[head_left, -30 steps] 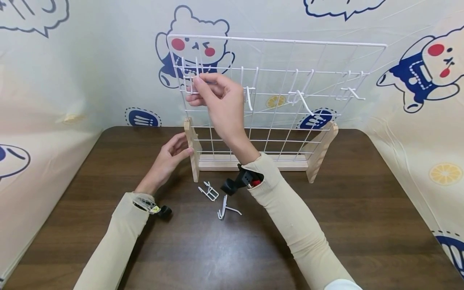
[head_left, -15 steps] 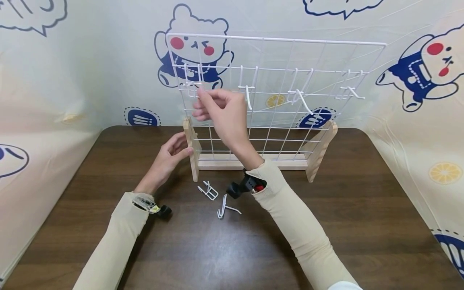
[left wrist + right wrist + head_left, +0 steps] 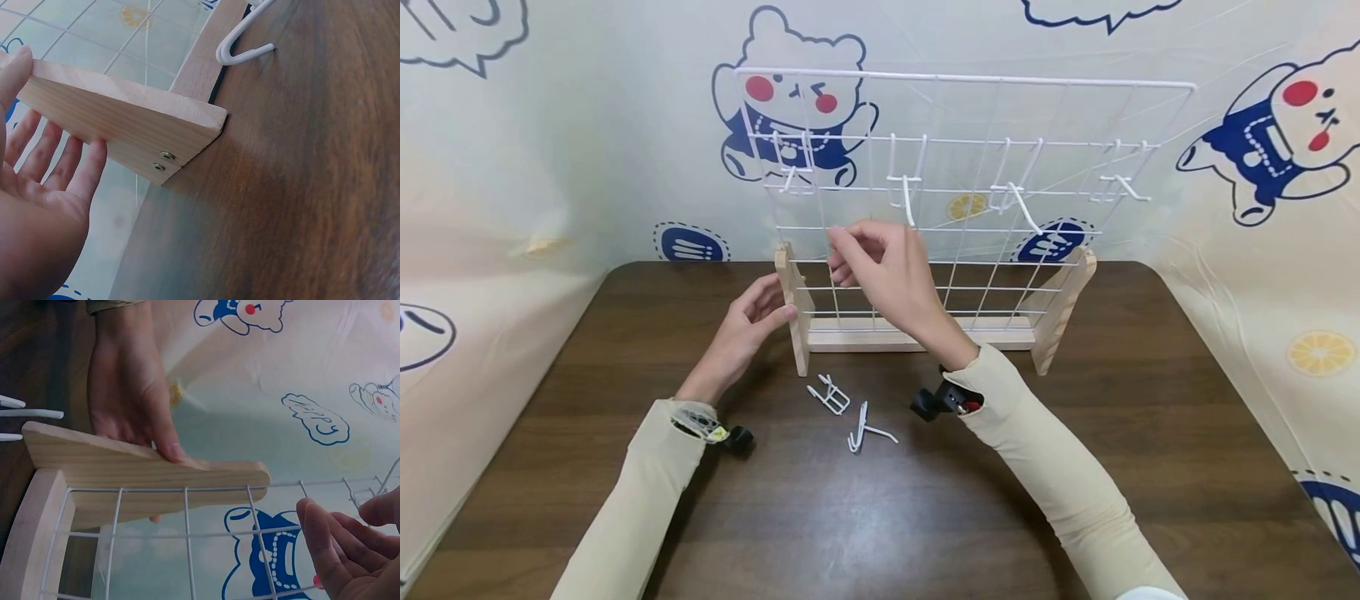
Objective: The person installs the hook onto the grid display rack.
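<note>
My left hand [image 3: 737,337] grips the wooden side panel [image 3: 795,312] of a white wire grid rack [image 3: 962,78]. In the left wrist view, the thumb lies along the panel's edge while the fingers touch its outer face. Loosely bent and holding nothing, my right hand [image 3: 891,271] hovers in front of the grid's lower left part; its thumb and fingers are apart in the right wrist view. Above it, a white wire hook [image 3: 792,171] hangs at the left end of the grid. More hooks [image 3: 907,196] hang in the same row to the right.
Two loose white hooks, one [image 3: 829,396] and another [image 3: 868,429], lie on the brown table [image 3: 790,517] before the rack. The other wooden side panel [image 3: 1063,312] stands at the right. A printed cloth [image 3: 587,125] hangs behind the rack.
My right hand has let go of the leftmost hook and moved down and to the right. That hook now hangs on the grid by itself. The left hand stays on the panel.
</note>
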{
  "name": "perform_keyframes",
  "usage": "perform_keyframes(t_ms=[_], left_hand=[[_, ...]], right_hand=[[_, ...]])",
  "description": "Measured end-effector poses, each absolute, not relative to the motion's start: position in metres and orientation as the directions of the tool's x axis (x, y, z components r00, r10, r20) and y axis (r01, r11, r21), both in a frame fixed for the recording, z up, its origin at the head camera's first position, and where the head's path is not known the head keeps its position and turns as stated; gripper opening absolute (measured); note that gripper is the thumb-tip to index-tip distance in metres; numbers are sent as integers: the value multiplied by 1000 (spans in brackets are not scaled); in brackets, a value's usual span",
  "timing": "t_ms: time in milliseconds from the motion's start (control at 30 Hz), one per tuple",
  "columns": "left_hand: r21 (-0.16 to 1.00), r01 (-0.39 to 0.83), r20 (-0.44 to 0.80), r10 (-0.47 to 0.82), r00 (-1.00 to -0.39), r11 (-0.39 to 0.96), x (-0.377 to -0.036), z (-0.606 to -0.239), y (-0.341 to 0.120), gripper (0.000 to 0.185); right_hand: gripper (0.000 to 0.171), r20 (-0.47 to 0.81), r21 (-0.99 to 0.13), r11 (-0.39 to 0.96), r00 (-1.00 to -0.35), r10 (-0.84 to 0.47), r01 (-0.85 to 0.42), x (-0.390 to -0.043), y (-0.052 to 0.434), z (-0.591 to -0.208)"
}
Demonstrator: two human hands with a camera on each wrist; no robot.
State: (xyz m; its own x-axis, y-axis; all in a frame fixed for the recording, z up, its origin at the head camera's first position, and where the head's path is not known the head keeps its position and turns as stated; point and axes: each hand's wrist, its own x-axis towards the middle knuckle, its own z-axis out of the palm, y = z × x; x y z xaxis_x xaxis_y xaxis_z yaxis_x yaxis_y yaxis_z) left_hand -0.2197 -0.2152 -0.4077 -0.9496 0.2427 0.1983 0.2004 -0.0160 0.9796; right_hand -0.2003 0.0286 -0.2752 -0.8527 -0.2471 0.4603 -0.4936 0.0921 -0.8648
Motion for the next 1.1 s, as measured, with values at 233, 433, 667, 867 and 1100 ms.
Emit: perform_keyframes(t_ms=[233, 433, 667, 867, 1100], left_hand=[[980, 201, 196, 239, -951, -2, -217, -406, -216, 52], [980, 199, 193, 244, -950, -1, -217, -406, -216, 52], [978, 207, 199, 250, -948, 5, -218, -405, -214, 53], [979, 201, 192, 248, -949, 11, -217, -404, -215, 53], [980, 200, 188, 249, -950, 22, -216, -404, -214, 53]], right_hand=[[24, 492, -830, 144, -829, -267, -539, -195, 40, -281], [20, 472, -828, 195, -841, -263, -525, -188, 53, -285], [16, 491, -798, 242, -828, -270, -552, -179, 68, -291], [15, 505, -749, 312, -809, -302, -584, -173, 73, -299], [15, 469, -741, 356, -819, -330, -568, -164, 79, -307]])
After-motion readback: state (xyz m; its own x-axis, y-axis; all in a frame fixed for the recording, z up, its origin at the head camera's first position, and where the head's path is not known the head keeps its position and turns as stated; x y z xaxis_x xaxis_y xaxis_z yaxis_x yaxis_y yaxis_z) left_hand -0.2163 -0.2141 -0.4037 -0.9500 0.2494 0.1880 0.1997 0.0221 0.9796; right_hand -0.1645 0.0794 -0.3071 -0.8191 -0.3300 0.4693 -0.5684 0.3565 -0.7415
